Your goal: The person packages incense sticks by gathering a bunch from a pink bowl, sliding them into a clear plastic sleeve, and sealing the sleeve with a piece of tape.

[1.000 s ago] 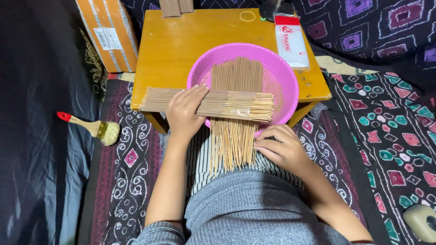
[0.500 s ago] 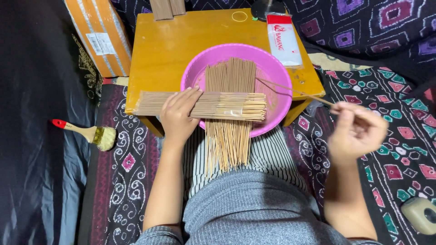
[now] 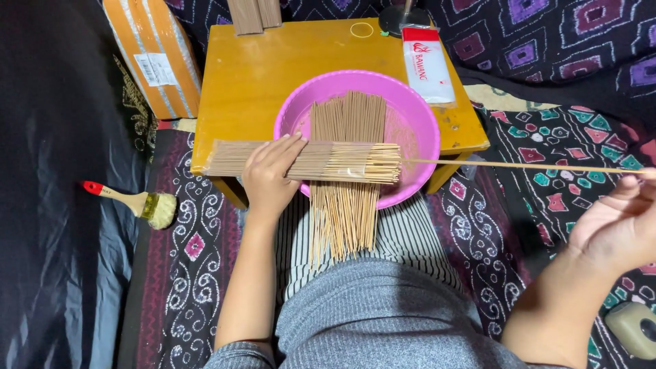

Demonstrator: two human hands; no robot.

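Change: your right hand has drawn one stick further out of the bundle.
Right fingers: pinching that stick's far end.
Left hand: fingers flat, pressing one wrapped bundle.
Bundle: under your left fingers, across one pink basin.

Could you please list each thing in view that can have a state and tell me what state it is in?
left hand: pressing flat on the wrapped bundle
right hand: pinching one stick
wrapped bundle: lying crosswise over the basin
single stick: almost fully drawn out sideways
loose sticks: lying lengthwise, ends overhanging the lap
pink basin: upright on the table
paintbrush: lying untouched
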